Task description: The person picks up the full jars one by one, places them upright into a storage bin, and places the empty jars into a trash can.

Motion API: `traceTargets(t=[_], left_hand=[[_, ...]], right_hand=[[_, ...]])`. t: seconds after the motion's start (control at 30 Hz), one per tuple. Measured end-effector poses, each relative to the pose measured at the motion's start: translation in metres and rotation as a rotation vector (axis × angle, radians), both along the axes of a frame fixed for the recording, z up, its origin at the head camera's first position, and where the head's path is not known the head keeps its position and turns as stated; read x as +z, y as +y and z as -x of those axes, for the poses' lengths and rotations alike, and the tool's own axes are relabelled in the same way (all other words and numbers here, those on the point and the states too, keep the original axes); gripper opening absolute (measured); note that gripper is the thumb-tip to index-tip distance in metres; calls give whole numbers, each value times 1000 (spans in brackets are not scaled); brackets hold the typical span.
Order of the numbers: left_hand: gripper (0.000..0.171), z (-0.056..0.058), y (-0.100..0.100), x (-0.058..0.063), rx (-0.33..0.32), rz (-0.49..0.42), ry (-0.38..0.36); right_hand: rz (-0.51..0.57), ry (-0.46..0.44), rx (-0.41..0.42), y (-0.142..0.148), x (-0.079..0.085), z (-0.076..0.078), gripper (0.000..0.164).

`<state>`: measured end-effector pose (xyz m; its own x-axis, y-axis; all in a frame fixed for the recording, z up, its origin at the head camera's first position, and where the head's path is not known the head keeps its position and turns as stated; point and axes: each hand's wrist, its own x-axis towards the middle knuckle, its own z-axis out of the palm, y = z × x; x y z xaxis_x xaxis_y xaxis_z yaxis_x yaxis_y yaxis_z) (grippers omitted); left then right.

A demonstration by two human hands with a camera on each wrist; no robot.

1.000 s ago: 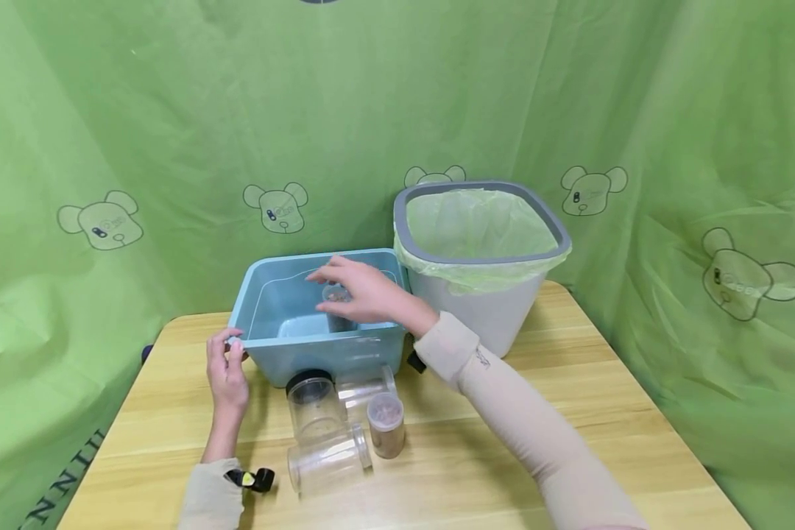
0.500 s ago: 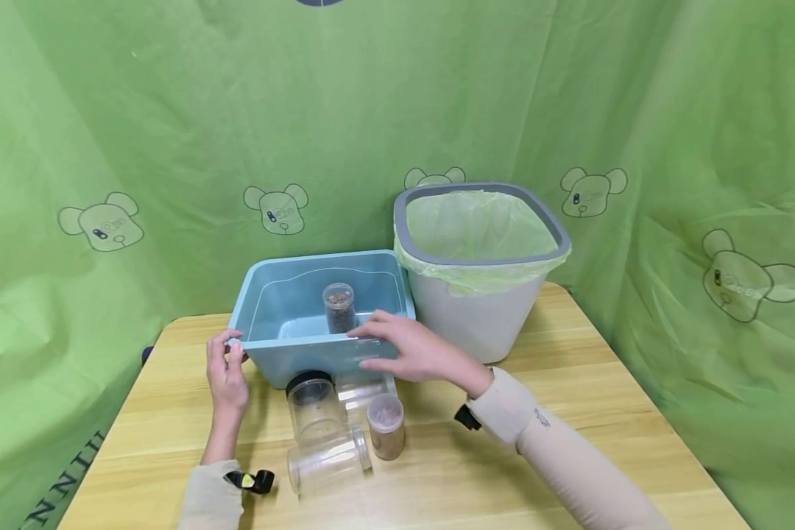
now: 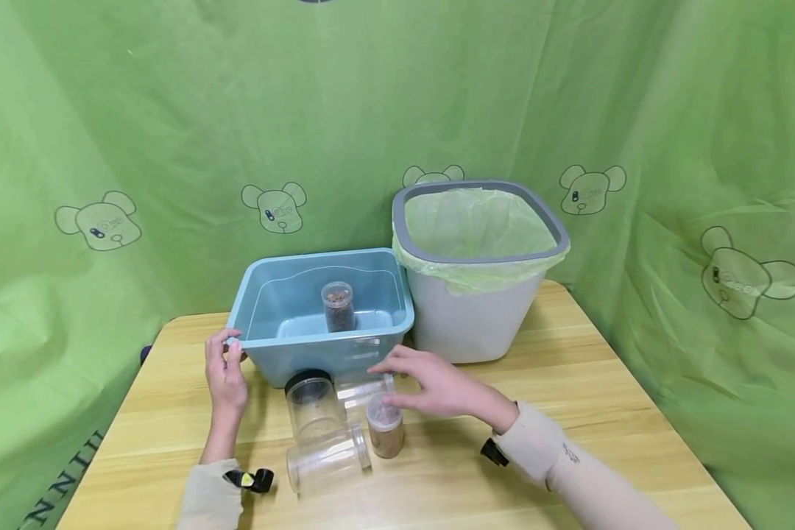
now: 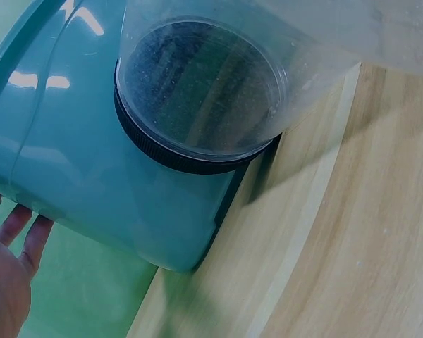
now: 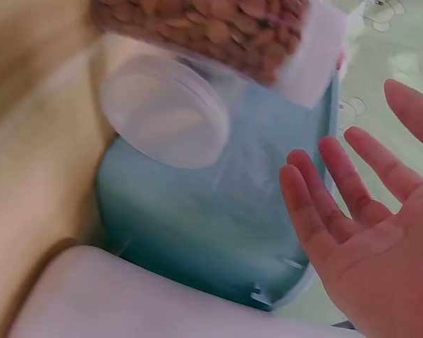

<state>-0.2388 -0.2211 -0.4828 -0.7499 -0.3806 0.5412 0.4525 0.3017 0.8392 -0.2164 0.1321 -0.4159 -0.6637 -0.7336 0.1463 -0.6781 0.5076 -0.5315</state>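
My left hand [image 3: 225, 379] grips the near left corner of a light blue plastic tub [image 3: 298, 361], fingers on its rim. Open and holding nothing, my right hand [image 3: 440, 384] hovers above an upright clear jar [image 3: 386, 438] of brown pieces. The right wrist view shows its fingers [image 5: 370, 165] spread beside that jar's pale lid [image 5: 314, 56]. Inside the tub stands a jar [image 3: 339, 313] of darker brown bits. In front of it are a clear jar [image 3: 313, 412] with a black lid and two clear jars lying down, one nearer [image 3: 327, 460] and one against the tub.
To the right of the tub stands a white bin [image 3: 470, 316] with a grey rim and a pale green liner [image 3: 483, 221]. Everything rests on a wooden table [image 3: 570, 375]. A green curtain [image 3: 344, 110] with bear faces hangs behind and at both sides.
My right hand has let go of the jar in the tub, drawn back over the rim and come down over the upright jar on the table. The left hand stays on the tub.
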Motion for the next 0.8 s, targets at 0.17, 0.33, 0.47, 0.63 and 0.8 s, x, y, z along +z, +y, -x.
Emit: traceTargets(t=[0.17,0.33,0.47,0.63,0.8], left_hand=[[32,9,-7,-13,8,8,11],[31,21,-17,-30,22,18,12],[30,22,-17,-30,21,22,12],[30,21,-16,-30,20,21,-11],[29,21,-16,-30,15,19,-34]], right_hand=[[-50,-57,-11,2,-11,-6,51],[-76,-48,6,4,-23,-8,56],[-66,-52,27,4,-29,-8,63],[-58,-41,41,2,-34,-7,68],[-50,-37,42,-1,-37,-6,63]])
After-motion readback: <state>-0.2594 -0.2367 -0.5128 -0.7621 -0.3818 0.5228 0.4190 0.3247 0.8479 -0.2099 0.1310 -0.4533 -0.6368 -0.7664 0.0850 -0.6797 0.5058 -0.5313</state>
